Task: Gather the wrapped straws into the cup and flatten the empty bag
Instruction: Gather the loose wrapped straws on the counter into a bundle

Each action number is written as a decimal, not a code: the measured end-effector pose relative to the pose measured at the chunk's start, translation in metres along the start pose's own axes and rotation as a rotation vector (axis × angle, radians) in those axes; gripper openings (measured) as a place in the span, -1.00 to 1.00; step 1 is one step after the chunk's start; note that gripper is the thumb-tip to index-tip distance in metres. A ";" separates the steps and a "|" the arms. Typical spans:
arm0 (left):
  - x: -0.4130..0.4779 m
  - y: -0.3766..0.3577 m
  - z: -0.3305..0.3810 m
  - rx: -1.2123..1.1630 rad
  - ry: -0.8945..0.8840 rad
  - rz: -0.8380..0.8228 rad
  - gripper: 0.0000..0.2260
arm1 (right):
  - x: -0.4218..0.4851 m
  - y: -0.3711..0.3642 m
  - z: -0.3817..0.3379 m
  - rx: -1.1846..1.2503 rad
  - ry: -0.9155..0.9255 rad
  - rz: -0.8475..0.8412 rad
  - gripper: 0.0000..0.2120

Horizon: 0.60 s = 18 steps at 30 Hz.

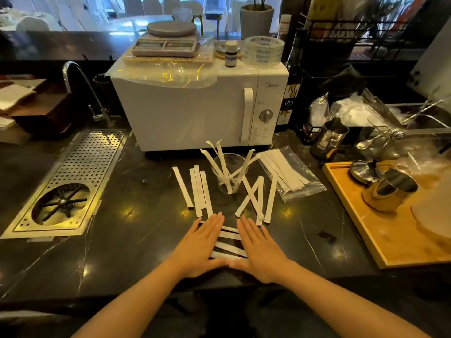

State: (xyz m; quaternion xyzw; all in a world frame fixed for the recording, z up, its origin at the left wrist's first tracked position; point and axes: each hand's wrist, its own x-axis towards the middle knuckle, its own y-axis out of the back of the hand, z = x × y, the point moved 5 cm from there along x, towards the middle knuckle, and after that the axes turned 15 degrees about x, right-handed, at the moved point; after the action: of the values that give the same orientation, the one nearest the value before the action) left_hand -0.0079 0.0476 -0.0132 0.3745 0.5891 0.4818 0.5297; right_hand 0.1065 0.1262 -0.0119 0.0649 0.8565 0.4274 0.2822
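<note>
Palms down, we are pressing our left hand (205, 242) and right hand (256, 247), fingers splayed and holding nothing, against wrapped straws (229, 245), perhaps corralling them for the cup (229, 174); the bag (292, 176) is lying beyond on the counter (136, 235).

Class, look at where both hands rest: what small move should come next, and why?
Probably sweep the hands together: the left hand and right hand lie flat either side of loose wrapped straws, ready to bunch for the cup.

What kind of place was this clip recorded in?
Probably a café or bar counter: a built-in glass rinser tray, steel milk pitcher, and rows of covered chairs beyond the counter suggest a service venue.
</note>
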 end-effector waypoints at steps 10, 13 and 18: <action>0.008 0.005 -0.006 0.116 -0.057 -0.053 -0.30 | 0.004 0.007 -0.007 -0.123 0.029 0.061 -0.27; 0.009 0.011 -0.003 0.217 -0.099 -0.029 -0.40 | 0.006 0.011 -0.009 -0.161 0.033 0.070 -0.37; 0.012 0.012 -0.001 0.231 -0.115 0.006 -0.55 | 0.009 0.016 -0.011 -0.229 0.055 0.070 -0.57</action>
State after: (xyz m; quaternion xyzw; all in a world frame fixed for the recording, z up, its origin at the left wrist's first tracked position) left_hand -0.0119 0.0616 -0.0043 0.4617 0.6081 0.3900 0.5146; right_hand 0.0908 0.1313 0.0019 0.0503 0.8068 0.5335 0.2489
